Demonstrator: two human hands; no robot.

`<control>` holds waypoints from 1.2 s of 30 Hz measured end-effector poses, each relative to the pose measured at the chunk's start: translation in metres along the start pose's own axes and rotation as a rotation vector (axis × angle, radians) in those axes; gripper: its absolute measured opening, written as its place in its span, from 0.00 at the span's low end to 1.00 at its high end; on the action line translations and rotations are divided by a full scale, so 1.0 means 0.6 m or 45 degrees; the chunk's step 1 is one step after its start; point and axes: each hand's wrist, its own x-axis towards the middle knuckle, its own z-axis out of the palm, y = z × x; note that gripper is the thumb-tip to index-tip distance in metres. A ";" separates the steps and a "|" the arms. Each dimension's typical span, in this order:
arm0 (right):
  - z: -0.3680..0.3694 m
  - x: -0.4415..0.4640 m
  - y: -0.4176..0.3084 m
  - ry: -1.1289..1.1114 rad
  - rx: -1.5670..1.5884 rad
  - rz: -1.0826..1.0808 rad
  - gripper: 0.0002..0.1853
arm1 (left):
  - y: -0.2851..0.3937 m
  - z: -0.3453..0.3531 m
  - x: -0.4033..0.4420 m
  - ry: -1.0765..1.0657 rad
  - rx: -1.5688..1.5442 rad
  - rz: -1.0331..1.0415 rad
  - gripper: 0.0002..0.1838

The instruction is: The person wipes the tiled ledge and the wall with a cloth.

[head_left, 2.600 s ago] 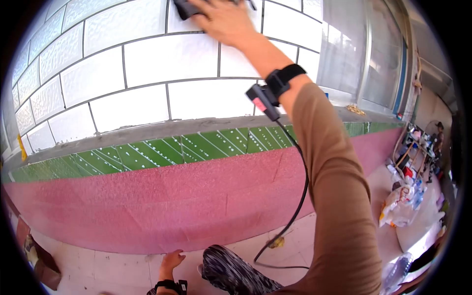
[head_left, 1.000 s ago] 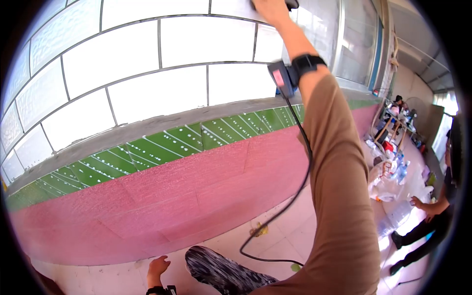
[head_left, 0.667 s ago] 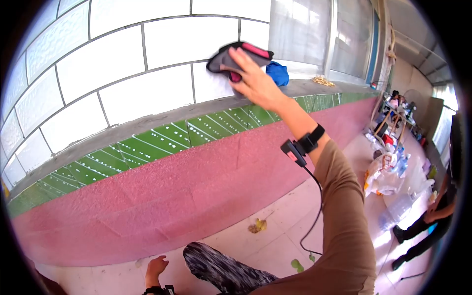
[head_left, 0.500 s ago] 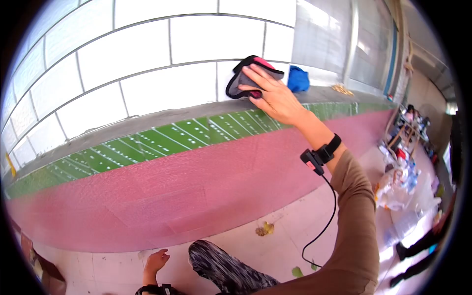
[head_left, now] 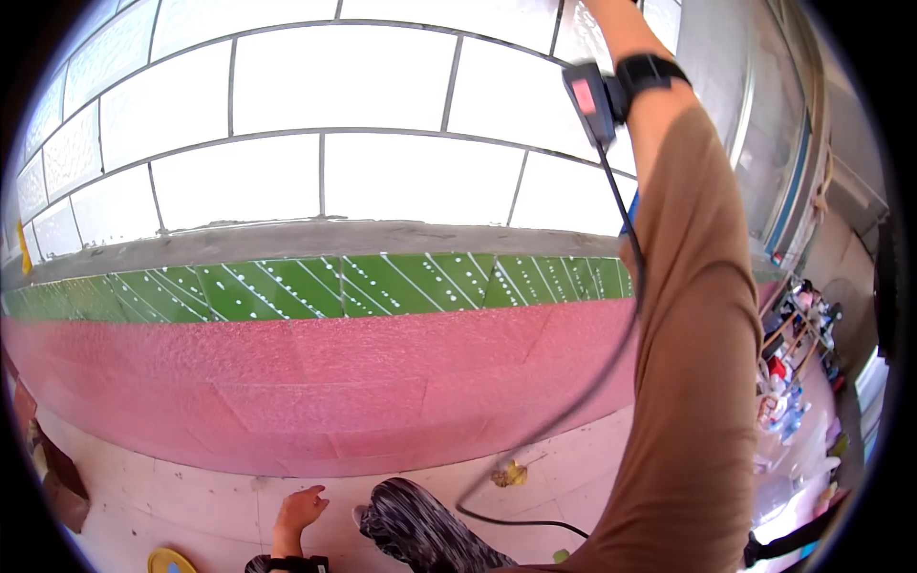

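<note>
My left hand hangs low by my knee, above the floor. Its fingers are loosely bent and somewhat apart, with nothing visible in them. My right arm, in a brown sleeve, reaches up along the window of frosted white panes. The right hand lies beyond the top edge, so its fingers and anything in them are hidden. On that wrist sits a black strap with a small box, and a black cable runs down from it. A sliver of blue cloth shows beside the arm.
A grey sill runs beneath the panes, above green patterned tiles and a pink wall. On the floor are a dry leaf, a yellow round object and a brown box. Bags and clutter stand right.
My right hand has risen from the sill area past the top edge. The grey-and-pink cloth pad under it has gone from sight. The view has shifted; my left hand stays low.
</note>
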 end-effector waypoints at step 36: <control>-0.201 -0.126 -0.278 0.286 0.976 -0.297 0.28 | 0.021 -0.013 -0.038 -0.029 0.040 0.132 0.23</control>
